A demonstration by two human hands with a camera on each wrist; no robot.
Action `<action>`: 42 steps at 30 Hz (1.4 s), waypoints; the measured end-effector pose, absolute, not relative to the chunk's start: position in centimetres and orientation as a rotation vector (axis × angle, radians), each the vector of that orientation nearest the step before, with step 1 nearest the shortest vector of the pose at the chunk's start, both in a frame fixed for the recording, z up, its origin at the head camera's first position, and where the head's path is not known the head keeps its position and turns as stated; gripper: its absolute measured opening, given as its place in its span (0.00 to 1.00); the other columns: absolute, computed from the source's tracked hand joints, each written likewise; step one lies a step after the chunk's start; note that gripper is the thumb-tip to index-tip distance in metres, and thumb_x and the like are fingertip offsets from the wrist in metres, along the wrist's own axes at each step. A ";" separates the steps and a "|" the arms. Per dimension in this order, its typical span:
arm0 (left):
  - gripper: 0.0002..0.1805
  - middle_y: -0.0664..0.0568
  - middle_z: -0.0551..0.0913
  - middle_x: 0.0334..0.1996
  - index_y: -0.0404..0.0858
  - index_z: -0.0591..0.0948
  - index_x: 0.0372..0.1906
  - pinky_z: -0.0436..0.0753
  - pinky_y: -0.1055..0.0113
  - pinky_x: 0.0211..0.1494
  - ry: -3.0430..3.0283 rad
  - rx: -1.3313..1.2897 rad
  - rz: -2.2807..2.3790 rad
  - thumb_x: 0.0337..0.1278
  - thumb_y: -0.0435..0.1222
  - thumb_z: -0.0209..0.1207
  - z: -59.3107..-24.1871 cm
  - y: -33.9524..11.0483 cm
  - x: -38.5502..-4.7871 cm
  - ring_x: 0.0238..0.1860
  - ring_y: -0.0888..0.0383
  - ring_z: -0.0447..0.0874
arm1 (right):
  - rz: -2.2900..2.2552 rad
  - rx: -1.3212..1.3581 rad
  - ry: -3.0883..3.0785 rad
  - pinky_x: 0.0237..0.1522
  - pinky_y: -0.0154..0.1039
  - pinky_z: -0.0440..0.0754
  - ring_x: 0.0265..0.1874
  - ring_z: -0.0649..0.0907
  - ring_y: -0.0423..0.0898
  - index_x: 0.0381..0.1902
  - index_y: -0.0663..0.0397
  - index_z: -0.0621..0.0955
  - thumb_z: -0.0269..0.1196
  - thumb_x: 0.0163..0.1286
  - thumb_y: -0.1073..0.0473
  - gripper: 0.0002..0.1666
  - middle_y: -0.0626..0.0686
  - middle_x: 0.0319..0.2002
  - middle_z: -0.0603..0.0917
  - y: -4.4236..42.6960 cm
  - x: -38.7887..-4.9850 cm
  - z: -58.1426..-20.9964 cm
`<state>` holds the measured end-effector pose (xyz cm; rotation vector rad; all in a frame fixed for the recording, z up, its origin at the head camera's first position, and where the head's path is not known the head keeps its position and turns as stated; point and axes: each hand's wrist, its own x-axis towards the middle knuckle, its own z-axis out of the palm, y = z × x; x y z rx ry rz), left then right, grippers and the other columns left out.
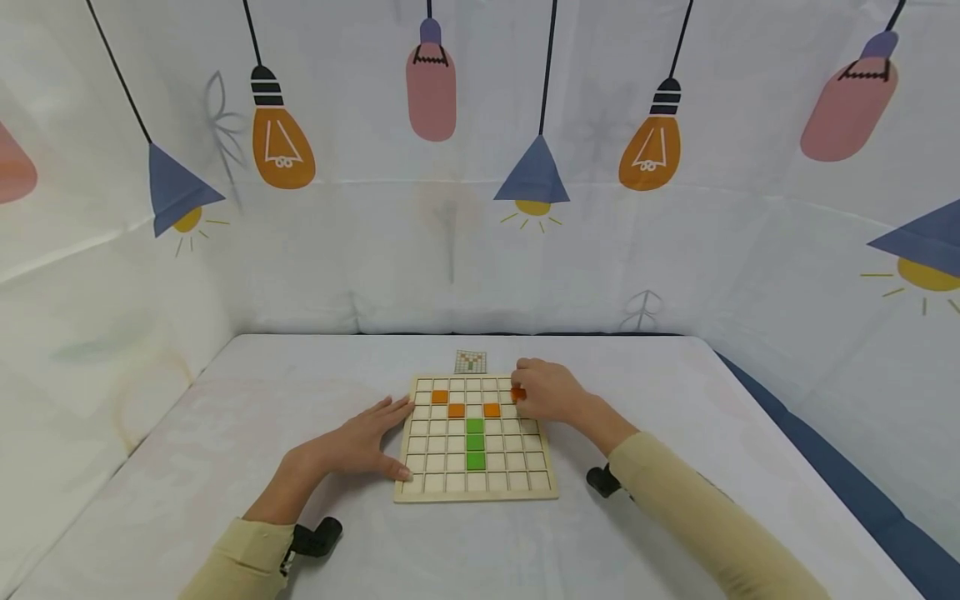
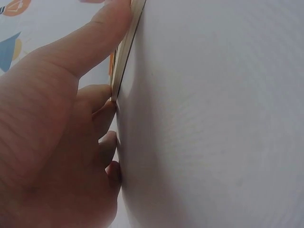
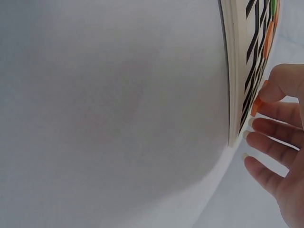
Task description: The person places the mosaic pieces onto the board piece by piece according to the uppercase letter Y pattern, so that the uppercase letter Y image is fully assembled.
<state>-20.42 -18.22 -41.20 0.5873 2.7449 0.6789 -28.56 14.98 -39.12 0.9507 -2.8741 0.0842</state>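
A wooden grid board (image 1: pixel 480 497) lies flat on the white table. Three orange square tiles, one being the left orange tile (image 1: pixel 439 397), and a column of three green tiles, such as the middle green tile (image 1: pixel 476 442), sit in its cells. My left hand (image 1: pixel 356 442) rests along the board's left side, fingertips at the upper edge and thumb on the lower left. At the upper right of the board, my right hand (image 1: pixel 551 392) pinches another orange tile (image 3: pixel 259 97) between thumb and index finger, the other fingers spread apart. That tile is partly hidden in the head view.
A small pattern card (image 1: pixel 471 362) lies just beyond the board's far edge. White cloth printed with hanging lamps (image 1: pixel 532 171) surrounds the table (image 1: pixel 247 400). Black wrist cameras, like the left wrist camera (image 1: pixel 318 537), stick out beneath the sleeves.
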 end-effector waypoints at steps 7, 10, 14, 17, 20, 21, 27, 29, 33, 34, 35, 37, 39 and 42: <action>0.64 0.46 0.51 0.81 0.40 0.54 0.79 0.54 0.34 0.76 2.737 0.579 0.686 0.40 0.61 0.73 -41.1 -18.2 -20.4 0.80 0.37 0.41 | 0.061 0.953 -2.902 0.30 0.34 0.71 0.30 0.71 0.42 0.36 0.48 0.84 0.62 0.57 0.59 0.08 0.45 0.32 0.74 14.3 -28.6 -39.4; 0.64 0.47 0.51 0.81 0.41 0.54 0.79 0.54 0.34 0.76 2.732 0.574 0.690 0.40 0.61 0.73 -41.1 -18.1 -20.3 0.81 0.37 0.41 | 0.064 0.940 -2.905 0.31 0.35 0.72 0.30 0.71 0.42 0.36 0.49 0.84 0.61 0.57 0.60 0.09 0.45 0.33 0.75 14.2 -28.6 -39.4; 0.64 0.48 0.50 0.81 0.41 0.53 0.80 0.54 0.35 0.76 2.730 0.579 0.696 0.40 0.61 0.73 -41.0 -18.1 -20.4 0.81 0.38 0.40 | 0.051 0.924 -2.909 0.31 0.35 0.72 0.30 0.72 0.42 0.37 0.49 0.84 0.61 0.58 0.59 0.09 0.45 0.33 0.75 14.1 -28.7 -39.4; 0.64 0.48 0.51 0.81 0.42 0.54 0.80 0.54 0.35 0.77 2.732 0.584 0.691 0.40 0.62 0.73 -41.2 -18.2 -20.5 0.81 0.39 0.40 | 0.037 0.923 -2.906 0.32 0.34 0.73 0.31 0.72 0.42 0.37 0.49 0.85 0.62 0.59 0.58 0.09 0.45 0.34 0.76 14.0 -28.8 -39.5; 0.64 0.47 0.51 0.81 0.41 0.54 0.79 0.54 0.34 0.76 2.733 0.597 0.689 0.40 0.62 0.73 -41.3 -18.2 -20.7 0.81 0.38 0.40 | 0.025 0.928 -2.894 0.32 0.34 0.74 0.31 0.72 0.41 0.38 0.49 0.85 0.63 0.60 0.58 0.09 0.45 0.34 0.76 13.9 -28.8 -39.7; 0.64 0.47 0.51 0.81 0.42 0.54 0.80 0.54 0.35 0.76 2.733 0.597 0.687 0.40 0.62 0.73 -41.4 -18.3 -20.7 0.81 0.38 0.40 | 0.026 0.929 -2.892 0.33 0.34 0.74 0.31 0.72 0.41 0.38 0.49 0.85 0.63 0.60 0.58 0.09 0.45 0.34 0.76 13.9 -28.8 -39.7; 0.64 0.49 0.51 0.81 0.42 0.54 0.79 0.53 0.36 0.77 2.738 0.592 0.684 0.39 0.63 0.72 -41.5 -18.3 -20.8 0.81 0.39 0.40 | 0.042 0.954 -2.887 0.35 0.34 0.74 0.32 0.72 0.41 0.39 0.48 0.87 0.62 0.64 0.59 0.08 0.44 0.33 0.76 13.6 -28.7 -39.7; 0.64 0.48 0.51 0.81 0.41 0.54 0.79 0.54 0.35 0.77 2.739 0.601 0.688 0.39 0.63 0.73 -41.5 -18.4 -20.8 0.81 0.38 0.40 | 0.041 0.962 -2.882 0.35 0.34 0.73 0.32 0.72 0.41 0.38 0.48 0.87 0.62 0.65 0.60 0.08 0.44 0.32 0.75 13.5 -28.7 -39.7; 0.64 0.46 0.51 0.80 0.40 0.54 0.79 0.54 0.34 0.76 2.741 0.605 0.694 0.39 0.62 0.73 -41.5 -18.4 -20.8 0.80 0.37 0.41 | 0.084 0.965 -2.880 0.33 0.35 0.73 0.31 0.71 0.42 0.37 0.48 0.86 0.62 0.65 0.62 0.07 0.45 0.32 0.75 13.4 -28.6 -39.7; 0.64 0.46 0.51 0.80 0.40 0.54 0.79 0.54 0.34 0.76 2.741 0.607 0.697 0.39 0.61 0.73 -41.5 -18.4 -20.8 0.80 0.36 0.41 | 0.093 0.962 -2.885 0.33 0.35 0.73 0.31 0.71 0.41 0.38 0.48 0.86 0.62 0.65 0.62 0.07 0.45 0.32 0.75 13.4 -28.5 -39.7; 0.64 0.46 0.51 0.80 0.40 0.54 0.79 0.54 0.34 0.76 2.741 0.602 0.697 0.39 0.61 0.73 -41.5 -18.3 -20.8 0.80 0.37 0.41 | 0.105 0.959 -2.889 0.33 0.35 0.73 0.32 0.72 0.41 0.38 0.48 0.86 0.62 0.65 0.62 0.07 0.45 0.33 0.76 13.4 -28.5 -39.7; 0.64 0.47 0.51 0.80 0.40 0.54 0.79 0.54 0.34 0.76 2.744 0.597 0.694 0.39 0.61 0.73 -41.5 -18.3 -20.8 0.80 0.37 0.41 | 0.119 0.954 -2.895 0.34 0.35 0.73 0.32 0.72 0.41 0.39 0.48 0.86 0.62 0.65 0.62 0.07 0.44 0.33 0.76 13.5 -28.5 -39.7; 0.64 0.47 0.51 0.80 0.41 0.54 0.79 0.54 0.34 0.76 2.746 0.592 0.695 0.39 0.62 0.73 -41.5 -18.3 -20.7 0.80 0.37 0.41 | 0.121 0.953 -2.900 0.34 0.34 0.73 0.33 0.72 0.41 0.40 0.48 0.86 0.62 0.66 0.62 0.08 0.44 0.33 0.76 13.5 -28.5 -39.7; 0.64 0.47 0.51 0.81 0.41 0.54 0.79 0.54 0.35 0.76 2.743 0.588 0.688 0.39 0.62 0.73 -41.4 -18.3 -20.6 0.81 0.37 0.41 | 0.117 0.952 -2.908 0.34 0.34 0.73 0.32 0.72 0.41 0.41 0.48 0.86 0.62 0.66 0.61 0.08 0.44 0.33 0.76 13.5 -28.5 -39.8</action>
